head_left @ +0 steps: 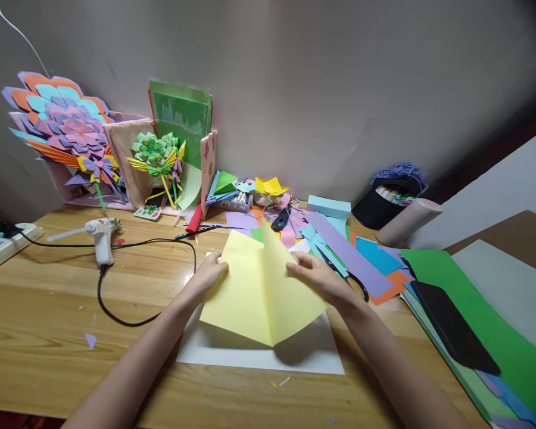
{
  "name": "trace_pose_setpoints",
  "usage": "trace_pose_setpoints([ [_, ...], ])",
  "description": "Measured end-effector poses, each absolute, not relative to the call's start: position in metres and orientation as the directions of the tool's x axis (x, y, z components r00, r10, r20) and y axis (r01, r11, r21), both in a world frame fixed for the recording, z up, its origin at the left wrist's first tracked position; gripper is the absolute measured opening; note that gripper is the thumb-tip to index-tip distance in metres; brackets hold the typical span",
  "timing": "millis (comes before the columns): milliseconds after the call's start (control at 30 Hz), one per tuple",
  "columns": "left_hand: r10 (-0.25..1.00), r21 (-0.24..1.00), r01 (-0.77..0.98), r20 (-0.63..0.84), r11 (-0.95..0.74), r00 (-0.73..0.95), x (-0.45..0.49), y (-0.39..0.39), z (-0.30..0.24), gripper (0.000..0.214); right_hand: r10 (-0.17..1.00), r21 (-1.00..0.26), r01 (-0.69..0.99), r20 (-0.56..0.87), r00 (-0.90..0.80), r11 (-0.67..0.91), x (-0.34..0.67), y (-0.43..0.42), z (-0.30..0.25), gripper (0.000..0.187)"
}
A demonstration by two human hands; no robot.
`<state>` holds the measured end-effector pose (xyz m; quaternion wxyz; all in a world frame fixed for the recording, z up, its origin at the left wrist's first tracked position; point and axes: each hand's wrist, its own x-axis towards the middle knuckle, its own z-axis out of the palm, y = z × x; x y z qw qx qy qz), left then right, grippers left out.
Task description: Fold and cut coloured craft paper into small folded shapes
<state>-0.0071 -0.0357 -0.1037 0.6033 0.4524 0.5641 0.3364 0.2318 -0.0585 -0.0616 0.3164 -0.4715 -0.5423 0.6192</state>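
Observation:
A yellow paper sheet is folded into a raised V shape over a white sheet on the wooden table. My left hand pinches the yellow sheet's left far edge. My right hand grips its right flap near the top, fingers curled on the paper. The crease runs from the far tip toward me, lifted off the white sheet.
A white glue gun with a black cord lies at left, near a power strip. Paper flowers and a folder stand at the back. Coloured paper scraps, scissors, green sheets and a marker case lie at right.

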Motion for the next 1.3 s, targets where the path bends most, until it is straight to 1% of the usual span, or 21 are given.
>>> trace_pose_setpoints([
  [67,0.955,0.937,0.25,-0.276,0.242,0.111,-0.02,-0.03,-0.109,0.05,0.889,-0.949,0.172,-0.309,-0.337,-0.265,0.255,-0.063,-0.061,0.032],
  [100,0.967,0.924,0.333,-0.233,0.186,0.107,-0.026,-0.028,-0.112,0.051,0.878,-0.934,0.219,-0.343,-0.333,-0.282,0.267,-0.066,-0.064,0.034],
  [200,0.985,0.812,0.583,-0.106,0.009,0.133,-0.035,-0.031,-0.114,0.056,0.828,-0.855,0.392,-0.47,-0.307,-0.34,0.299,-0.074,-0.082,0.034],
  [267,0.991,0.665,0.742,-0.026,-0.08,0.13,-0.031,-0.037,-0.113,0.064,0.827,-0.827,0.415,-0.504,-0.249,-0.379,0.31,-0.074,-0.096,0.033],
  [333,0.993,0.467,0.878,0.098,-0.099,0.06,-0.02,-0.043,-0.111,0.073,0.844,-0.832,0.366,-0.504,-0.185,-0.416,0.312,-0.069,-0.106,0.035],
  [367,0.984,0.377,0.921,0.175,-0.103,0.039,-0.012,-0.044,-0.111,0.075,0.858,-0.84,0.339,-0.492,-0.147,-0.423,0.311,-0.064,-0.109,0.036],
  [400,0.967,0.307,0.94,0.244,-0.146,0.071,-0.003,-0.044,-0.111,0.075,0.878,-0.85,0.323,-0.468,-0.101,-0.416,0.309,-0.058,-0.111,0.037],
  [433,0.946,0.259,0.936,0.282,-0.237,0.162,0.006,-0.042,-0.113,0.073,0.901,-0.857,0.333,-0.431,-0.041,-0.394,0.306,-0.051,-0.113,0.038],
  [500,0.868,0.213,0.853,0.272,-0.476,0.416,0.024,-0.035,-0.119,0.061,0.938,-0.848,0.414,-0.341,0.056,-0.333,0.302,-0.038,-0.114,0.039],
  [533,0.83,0.203,0.811,0.245,-0.549,0.5,0.032,-0.031,-0.123,0.053,0.949,-0.831,0.464,-0.305,0.083,-0.308,0.301,-0.034,-0.115,0.039],
  [567,0.817,0.195,0.797,0.227,-0.571,0.53,0.039,-0.026,-0.128,0.046,0.954,-0.81,0.508,-0.283,0.096,-0.291,0.3,-0.031,-0.116,0.04],
  [633,0.824,0.17,0.811,0.222,-0.559,0.521,0.048,-0.017,-0.136,0.039,0.956,-0.774,0.567,-0.275,0.102,-0.283,0.301,-0.029,-0.117,0.04],
  [700,0.828,0.139,0.826,0.242,-0.546,0.506,0.053,-0.011,-0.143,0.038,0.948,-0.75,0.591,-0.305,0.087,-0.296,0.301,-0.033,-0.116,0.04],
  [833,0.811,0.11,0.82,0.272,-0.561,0.518,0.052,-0.006,-0.149,0.039,0.926,-0.732,0.6,-0.376,0.038,-0.322,0.301,-0.042,-0.115,0.04],
  [933,0.814,0.112,0.823,0.272,-0.557,0.514,0.051,-0.005,-0.149,0.04,0.913,-0.732,0.582,-0.405,0.045,-0.354,0.298,-0.046,-0.116,0.04],
  [1033,0.82,0.117,0.827,0.261,-0.55,0.509,0.052,-0.006,-0.149,0.04,0.913,-0.766,0.527,-0.406,0.048,-0.368,0.297,-0.049,-0.12,0.039],
  [1167,0.826,0.123,0.83,0.25,-0.545,0.505,0.053,-0.008,-0.147,0.042,0.928,-0.836,0.414,-0.365,0.071,-0.36,0.297,-0.057,-0.125,0.038],
  [1300,0.83,0.141,0.829,0.246,-0.541,0.5,0.053,-0.008,-0.145,0.042,0.924,-0.874,0.3,-0.375,0.082,-0.381,0.296,-0.069,-0.124,0.036],
])
